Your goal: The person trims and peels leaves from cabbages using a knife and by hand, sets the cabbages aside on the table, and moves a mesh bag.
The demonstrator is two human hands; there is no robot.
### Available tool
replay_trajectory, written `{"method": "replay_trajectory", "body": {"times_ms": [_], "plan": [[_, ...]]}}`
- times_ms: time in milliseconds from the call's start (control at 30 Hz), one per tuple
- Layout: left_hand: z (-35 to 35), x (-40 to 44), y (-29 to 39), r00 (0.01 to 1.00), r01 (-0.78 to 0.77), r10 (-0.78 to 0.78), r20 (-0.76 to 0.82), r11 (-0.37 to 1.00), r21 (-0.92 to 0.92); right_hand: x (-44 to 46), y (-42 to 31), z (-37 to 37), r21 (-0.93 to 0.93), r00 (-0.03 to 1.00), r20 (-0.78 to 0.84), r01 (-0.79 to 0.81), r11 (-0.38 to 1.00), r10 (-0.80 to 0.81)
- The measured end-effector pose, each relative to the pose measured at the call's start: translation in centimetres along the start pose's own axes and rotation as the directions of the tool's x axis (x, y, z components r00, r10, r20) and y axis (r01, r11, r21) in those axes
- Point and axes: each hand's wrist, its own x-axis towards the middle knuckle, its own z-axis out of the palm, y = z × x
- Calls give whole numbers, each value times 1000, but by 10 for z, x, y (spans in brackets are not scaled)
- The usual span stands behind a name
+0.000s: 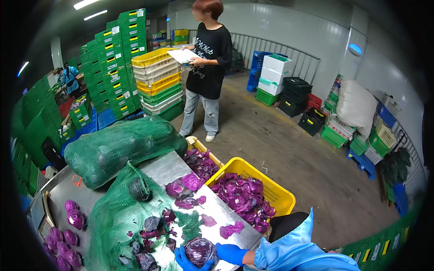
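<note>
A red cabbage (200, 251) rests at the near edge of the metal table, between my two blue-gloved hands. My left hand (184, 261) cups it from the left and below, with fingers wrapped round its side. From the right, my right hand (231, 254) presses against the cabbage with its fingers bent in; its fingertips are partly hidden. Loose dark outer leaves (151, 230) lie left of the cabbage on an opened green net bag (106, 226). Another cabbage (139, 189) sits at the mouth of that net. Purple leaves (231, 229) are scattered on the table near my right hand.
Yellow crates (271, 192) full of purple leaves stand against the table's right side. A full green net sack (124, 147) lies across the far end. Several peeled cabbages (61, 241) sit at left. Beyond, a person (208, 54) holding papers stands beside stacked crates (158, 83).
</note>
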Motion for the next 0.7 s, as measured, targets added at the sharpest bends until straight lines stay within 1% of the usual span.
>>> {"method": "replay_trajectory", "body": {"times_ms": [67, 167, 200, 233, 267, 300, 333, 367, 400, 433, 467, 500, 533, 567, 600, 633, 700], "plan": [[8, -4, -13, 996, -81, 82, -46, 997, 21, -2, 0, -2, 4, 1000, 6, 3, 1000, -3], [4, -2, -9, 999, -25, 25, -43, 1000, 8, -11, -13, -15, -18, 1000, 24, 14, 1000, -14], [1, 0, -12, 999, -24, 23, -25, 999, -24, -14, -16, -11, 105, 1000, -12, 15, 994, -14], [0, 3, -19, 999, -35, 35, -12, 999, -14, -14, -18, -9, 226, 999, -48, 19, 974, -8], [0, 7, -22, 1000, -7, 8, 9, 997, -74, -12, -21, -8, 343, 997, -80, 25, 939, 2], [-2, 10, -24, 999, 23, -19, 33, 991, -134, -9, -28, -9, 341, 998, -66, 35, 939, -13], [-5, 16, -16, 998, 53, -48, 41, 987, -151, -7, -34, -12, 320, 992, -31, -103, 942, 119], [-8, 24, -6, 998, 38, -31, 53, 988, -148, -7, -39, -12, 295, 968, 2, -240, 925, 251], [-7, 29, -4, 1000, -2, 3, 22, 999, -51, 6, -16, 3, -18, 985, -22, -174, 985, 174], [-7, 33, -2, 999, -42, 42, -10, 998, 47, 12, -7, 12, 0, 992, -94, -84, 996, 84], [-7, 36, 6, 998, 32, -31, 54, 999, -17, 12, 5, 18, 41, 994, -99, -35, 999, 39], [-6, 34, 13, 999, -41, 40, 11, 994, 100, 7, -4, 4, 88, 994, -109, 10, 996, 0], [-3, 27, 10, 998, -56, 57, -8, 990, 128, 3, -7, -1, 9, 995, -98, 23, 1000, -22], [0, 22, 6, 996, -76, 81, -29, 985, 154, 3, -2, -3, 8, 994, -103, 40, 999, -39], [2, 15, 7, 995, -81, 88, -39, 983, 168, 3, 1, -5, -35, 999, -45, 6, 999, -8], [2, 9, 7, 990, -131, 139, -34, 975, 179, 1, 3, -5, -50, 1000, 1, -22, 998, 22], [9, 0, 10, 972, -211, 230, -40, 940, 270, -4, 6, -9, -88, 992, 91, -75, 993, 83]]}}
